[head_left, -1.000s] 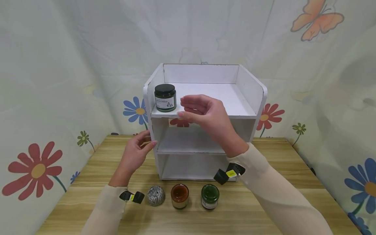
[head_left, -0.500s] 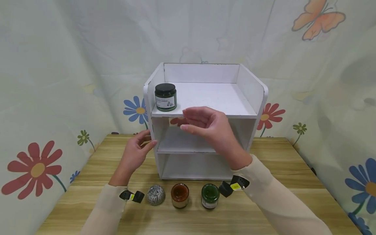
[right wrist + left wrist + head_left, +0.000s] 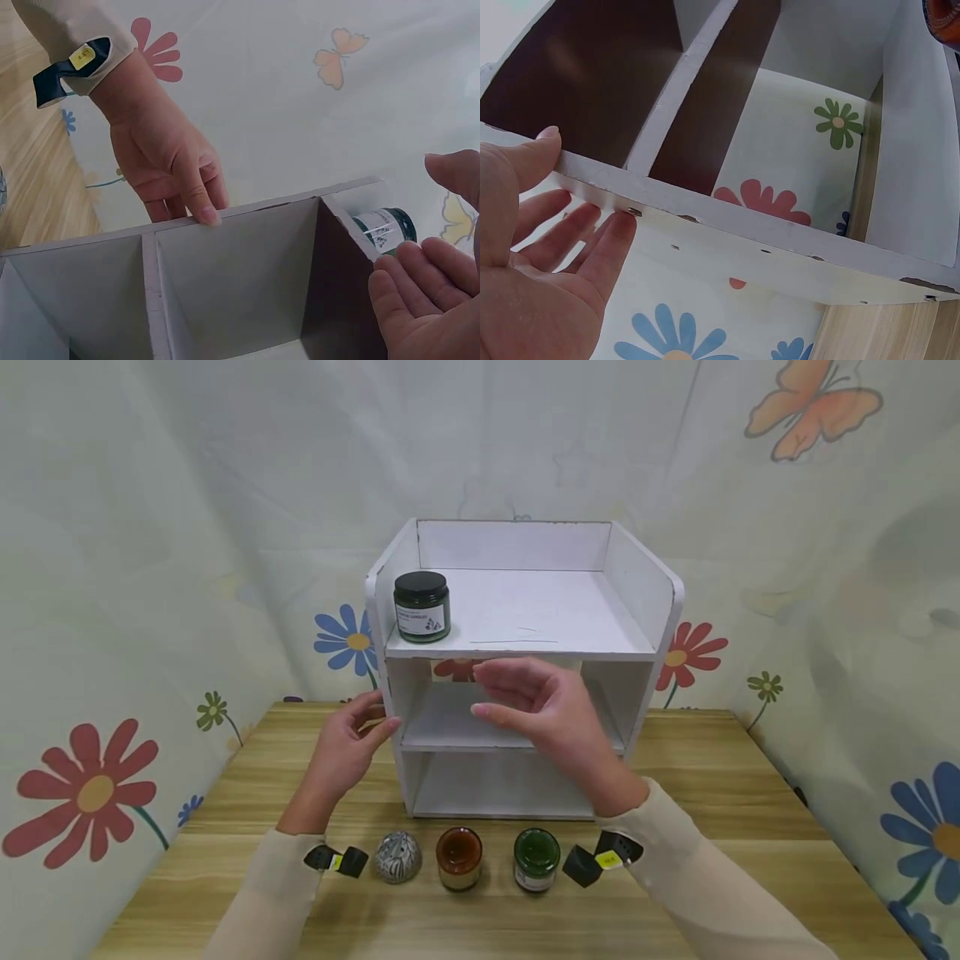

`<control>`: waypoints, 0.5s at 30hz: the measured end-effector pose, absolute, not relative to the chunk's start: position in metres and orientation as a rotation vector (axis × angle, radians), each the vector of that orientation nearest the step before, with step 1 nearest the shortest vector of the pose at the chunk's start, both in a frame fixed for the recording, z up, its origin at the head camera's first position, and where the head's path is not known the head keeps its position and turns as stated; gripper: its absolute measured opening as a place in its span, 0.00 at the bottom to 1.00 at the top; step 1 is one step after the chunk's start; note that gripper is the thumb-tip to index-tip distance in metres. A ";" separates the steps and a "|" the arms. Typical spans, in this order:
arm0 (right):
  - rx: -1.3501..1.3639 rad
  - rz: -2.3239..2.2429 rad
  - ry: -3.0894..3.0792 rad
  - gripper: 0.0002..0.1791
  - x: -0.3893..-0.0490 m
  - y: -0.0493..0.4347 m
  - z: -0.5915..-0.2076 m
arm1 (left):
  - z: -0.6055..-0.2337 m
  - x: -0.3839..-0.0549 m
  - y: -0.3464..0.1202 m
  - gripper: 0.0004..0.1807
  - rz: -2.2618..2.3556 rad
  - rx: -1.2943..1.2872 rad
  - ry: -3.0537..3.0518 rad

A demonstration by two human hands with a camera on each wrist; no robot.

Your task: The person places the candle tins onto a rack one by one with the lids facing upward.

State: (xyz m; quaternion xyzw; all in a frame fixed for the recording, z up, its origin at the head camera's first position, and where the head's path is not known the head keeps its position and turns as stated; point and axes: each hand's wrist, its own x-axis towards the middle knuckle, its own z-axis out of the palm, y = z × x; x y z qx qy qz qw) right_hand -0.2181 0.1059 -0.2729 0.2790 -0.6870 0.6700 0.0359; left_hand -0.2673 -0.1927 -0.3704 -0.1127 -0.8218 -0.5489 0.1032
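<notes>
A white shelf unit (image 3: 480, 652) stands on the table. My left hand (image 3: 348, 745) grips the front edge of its left side panel; in the left wrist view the thumb (image 3: 546, 146) lies over the edge and the fingers touch the outer face. Holding nothing, my right hand (image 3: 536, 702) hovers before the middle tier, fingers loosely curved and thumb apart. A green glass candle jar (image 3: 422, 607) with a black lid and white label sits at the left front of the top tier. In the right wrist view this candle jar (image 3: 384, 229) shows beyond my right fingers.
In front of the shelf, a black-and-white patterned round object (image 3: 397, 857), an amber glass jar (image 3: 459, 858) and a green glass jar (image 3: 536, 860) stand in a row on the wooden table (image 3: 600, 910). A flower-printed curtain (image 3: 225, 527) hangs behind and at both sides.
My right hand has drawn back from beside the candle jar on the top tier and dropped lower, in front of the middle tier. The left hand has stayed on the side panel.
</notes>
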 end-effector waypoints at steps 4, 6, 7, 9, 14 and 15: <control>0.865 2.062 -2.104 0.25 -0.216 0.109 -0.282 | -0.371 -0.268 -0.193 0.32 -1.619 -0.330 -2.428; 0.861 2.073 -2.104 0.25 -0.215 0.111 -0.286 | -0.372 -0.268 -0.193 0.32 -1.616 -0.328 -2.427; 0.860 2.080 -2.103 0.25 -0.215 0.112 -0.289 | -0.372 -0.268 -0.193 0.32 -1.613 -0.327 -2.427; 0.855 2.098 -2.097 0.26 -0.214 0.113 -0.292 | -0.371 -0.268 -0.193 0.32 -1.610 -0.328 -2.425; 0.857 2.120 -2.097 0.25 -0.214 0.117 -0.303 | -0.371 -0.268 -0.193 0.32 -1.610 -0.327 -2.421; 0.863 2.121 -2.100 0.25 -0.214 0.117 -0.306 | -0.371 -0.267 -0.192 0.32 -1.609 -0.326 -2.423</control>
